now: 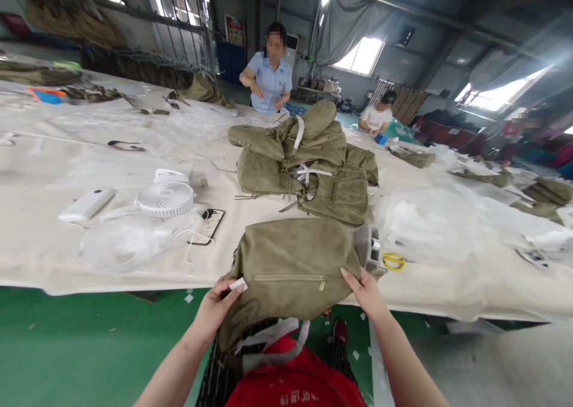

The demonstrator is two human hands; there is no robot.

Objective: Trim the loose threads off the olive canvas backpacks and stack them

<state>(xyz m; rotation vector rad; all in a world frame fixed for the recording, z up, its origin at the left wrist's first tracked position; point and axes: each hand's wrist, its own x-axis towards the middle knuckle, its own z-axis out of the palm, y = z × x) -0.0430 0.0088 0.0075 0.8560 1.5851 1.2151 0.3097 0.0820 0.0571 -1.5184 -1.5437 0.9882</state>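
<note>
An olive-green backpack (295,255) lies at the front edge of the table, its lower part hanging over toward my body. A horizontal zipper (289,278) with a brass-coloured pull runs across its upward face, and straps with white wrapping (273,335) hang below. My left hand (222,299) pinches the left side of the backpack, with a small white slip (239,284) under the thumb. On the right side, my right hand (366,287) grips the edge, thumb on top and the other fingers mostly hidden beneath. More olive backpacks (335,195) are piled just beyond.
A white fan (165,198), a white power bank (87,205) and a phone (206,227) lie left. Clear plastic bags (430,225) and yellow-handled scissors (393,261) are at right. Across the table stands a person in light blue (270,79); another person (376,116) is farther right.
</note>
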